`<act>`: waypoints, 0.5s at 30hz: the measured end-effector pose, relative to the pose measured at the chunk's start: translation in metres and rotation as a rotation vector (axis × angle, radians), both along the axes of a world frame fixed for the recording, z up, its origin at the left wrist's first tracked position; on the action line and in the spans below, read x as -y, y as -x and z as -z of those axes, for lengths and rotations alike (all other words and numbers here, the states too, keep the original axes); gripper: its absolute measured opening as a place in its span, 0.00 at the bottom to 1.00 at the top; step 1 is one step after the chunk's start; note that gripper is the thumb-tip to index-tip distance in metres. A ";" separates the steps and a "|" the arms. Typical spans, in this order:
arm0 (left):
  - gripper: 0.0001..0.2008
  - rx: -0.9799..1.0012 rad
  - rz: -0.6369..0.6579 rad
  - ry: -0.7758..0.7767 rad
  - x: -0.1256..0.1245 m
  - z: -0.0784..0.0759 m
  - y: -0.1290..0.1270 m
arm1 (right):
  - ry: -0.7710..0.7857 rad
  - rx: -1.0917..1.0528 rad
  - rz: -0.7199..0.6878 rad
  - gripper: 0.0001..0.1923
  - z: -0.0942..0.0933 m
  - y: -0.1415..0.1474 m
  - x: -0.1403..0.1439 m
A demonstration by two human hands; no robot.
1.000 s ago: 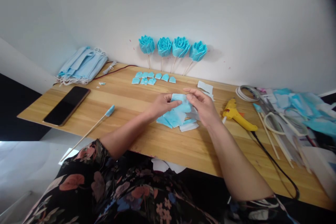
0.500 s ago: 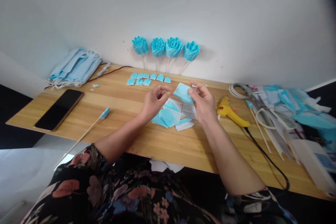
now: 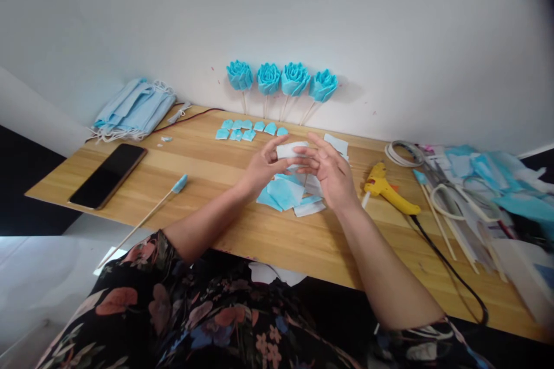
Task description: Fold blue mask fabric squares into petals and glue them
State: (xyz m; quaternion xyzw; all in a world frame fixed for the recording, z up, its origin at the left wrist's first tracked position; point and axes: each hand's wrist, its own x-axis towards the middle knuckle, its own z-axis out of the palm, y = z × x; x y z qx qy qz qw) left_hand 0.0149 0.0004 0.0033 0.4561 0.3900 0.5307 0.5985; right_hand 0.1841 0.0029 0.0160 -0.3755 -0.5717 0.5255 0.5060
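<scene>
Above the middle of the wooden table (image 3: pixel 182 170), the left hand (image 3: pixel 259 168) and right hand (image 3: pixel 331 176) pinch one pale square (image 3: pixel 289 150) together. Four blue roses (image 3: pixel 281 78) already stand by the wall. Small folded petals (image 3: pixel 251 128) and cut squares (image 3: pixel 283 191) wait, unused.

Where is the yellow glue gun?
The yellow glue gun lies on the wooden table, just right of the person's right hand, with its black cord trailing toward the table's near edge.
</scene>
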 end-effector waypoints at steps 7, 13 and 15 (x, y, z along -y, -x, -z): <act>0.28 0.133 -0.037 0.146 -0.005 0.000 0.006 | -0.158 0.066 0.325 0.16 0.005 -0.011 -0.013; 0.26 0.185 -0.055 0.143 -0.004 -0.008 0.007 | -0.250 0.208 0.165 0.16 0.008 -0.015 -0.014; 0.27 0.189 -0.052 0.136 -0.004 -0.008 0.008 | -0.256 0.214 0.099 0.14 0.008 -0.014 -0.013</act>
